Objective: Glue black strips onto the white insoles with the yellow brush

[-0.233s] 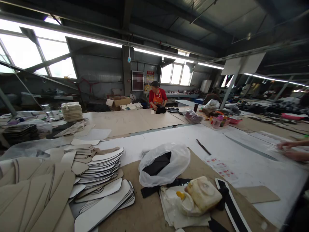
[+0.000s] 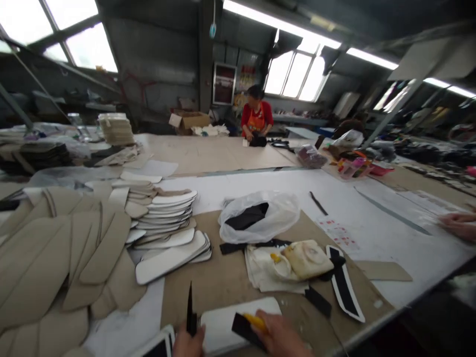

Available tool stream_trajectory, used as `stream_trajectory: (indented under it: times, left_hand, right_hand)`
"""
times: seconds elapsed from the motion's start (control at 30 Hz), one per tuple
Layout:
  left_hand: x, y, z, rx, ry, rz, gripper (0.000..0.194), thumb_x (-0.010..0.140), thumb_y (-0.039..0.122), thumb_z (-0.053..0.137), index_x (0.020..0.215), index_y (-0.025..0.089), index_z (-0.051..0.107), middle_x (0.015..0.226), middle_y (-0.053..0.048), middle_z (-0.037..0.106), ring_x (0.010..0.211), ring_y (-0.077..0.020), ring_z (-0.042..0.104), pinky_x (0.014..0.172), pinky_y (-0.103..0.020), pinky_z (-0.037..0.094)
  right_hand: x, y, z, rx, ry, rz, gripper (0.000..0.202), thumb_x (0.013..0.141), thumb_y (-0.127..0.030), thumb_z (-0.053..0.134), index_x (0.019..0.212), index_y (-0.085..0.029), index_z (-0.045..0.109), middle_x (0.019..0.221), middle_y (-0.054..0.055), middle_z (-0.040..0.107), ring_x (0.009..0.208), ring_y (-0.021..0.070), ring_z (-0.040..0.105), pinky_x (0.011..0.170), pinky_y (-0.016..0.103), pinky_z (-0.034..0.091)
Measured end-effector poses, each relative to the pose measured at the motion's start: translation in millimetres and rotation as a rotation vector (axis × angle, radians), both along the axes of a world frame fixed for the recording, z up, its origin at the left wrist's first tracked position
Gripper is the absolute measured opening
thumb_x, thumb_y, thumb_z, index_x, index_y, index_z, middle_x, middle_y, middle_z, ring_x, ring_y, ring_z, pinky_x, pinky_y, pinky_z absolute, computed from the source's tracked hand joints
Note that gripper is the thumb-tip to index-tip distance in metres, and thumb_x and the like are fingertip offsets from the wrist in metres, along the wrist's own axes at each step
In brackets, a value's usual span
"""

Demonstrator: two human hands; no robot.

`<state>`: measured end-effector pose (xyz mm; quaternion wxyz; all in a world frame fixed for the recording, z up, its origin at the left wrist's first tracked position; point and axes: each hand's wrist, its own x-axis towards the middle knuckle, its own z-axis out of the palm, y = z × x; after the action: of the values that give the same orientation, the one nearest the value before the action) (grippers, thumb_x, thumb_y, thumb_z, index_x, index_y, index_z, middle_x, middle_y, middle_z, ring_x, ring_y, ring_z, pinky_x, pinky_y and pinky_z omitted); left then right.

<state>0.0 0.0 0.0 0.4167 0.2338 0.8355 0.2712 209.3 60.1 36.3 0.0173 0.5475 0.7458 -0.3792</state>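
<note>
At the bottom edge, my left hand (image 2: 189, 343) pinches a thin black strip (image 2: 191, 310) that stands upright. To its right, my right hand (image 2: 279, 336) is closed around a yellow-handled tool (image 2: 256, 322). A flat dark piece (image 2: 243, 328) is at the tool's left end; whether it is part of the tool cannot be told. Below both hands lies a white rounded panel (image 2: 230, 317) on brown board. A white-edged panel with a black middle (image 2: 158, 347) is beside my left hand, partly cut off.
Stacked white panels (image 2: 171, 258) and beige pieces (image 2: 40, 253) cover the left. Ahead are a plastic bag (image 2: 278, 215) with black material and a stained container (image 2: 307, 258). Another person's hand (image 2: 459, 225) rests at the right; a person in an orange apron (image 2: 256, 119) stands across the table.
The view has tilted downward. My two hands, the black strip, the yellow-handled tool and the white panel beneath now show at the bottom. The other person's hands at right have shifted slightly.
</note>
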Motion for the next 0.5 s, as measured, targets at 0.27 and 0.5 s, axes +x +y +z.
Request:
stream_trajectory:
  times: [0.27,0.5]
  left_hand:
    - [-3,-21,-26.8,0.064,-0.165,0.137,0.015,0.072,0.025,0.051,0.083,0.015,0.050,0.048,0.005,0.052,0.042,-0.0115,0.052,0.045,-0.022,0.040]
    - [-6,-21,-29.3,0.019,-0.158,0.119,0.022,0.072,0.023,0.052,0.092,0.013,0.050,0.048,0.003,0.054,0.042,-0.0121,0.053,0.045,-0.022,0.039]
  right_hand:
    - [-44,14,-6.3,0.019,-0.222,0.392,0.025,0.083,-0.038,0.039,0.090,-0.024,0.059,0.083,0.003,0.066,0.081,0.0189,0.060,0.063,0.024,0.034]
    - [-73,20,-25.3,-0.009,-0.234,0.497,0.025,0.081,-0.038,0.043,0.091,-0.024,0.061,0.086,0.005,0.067,0.082,0.0186,0.060,0.065,0.024,0.035]
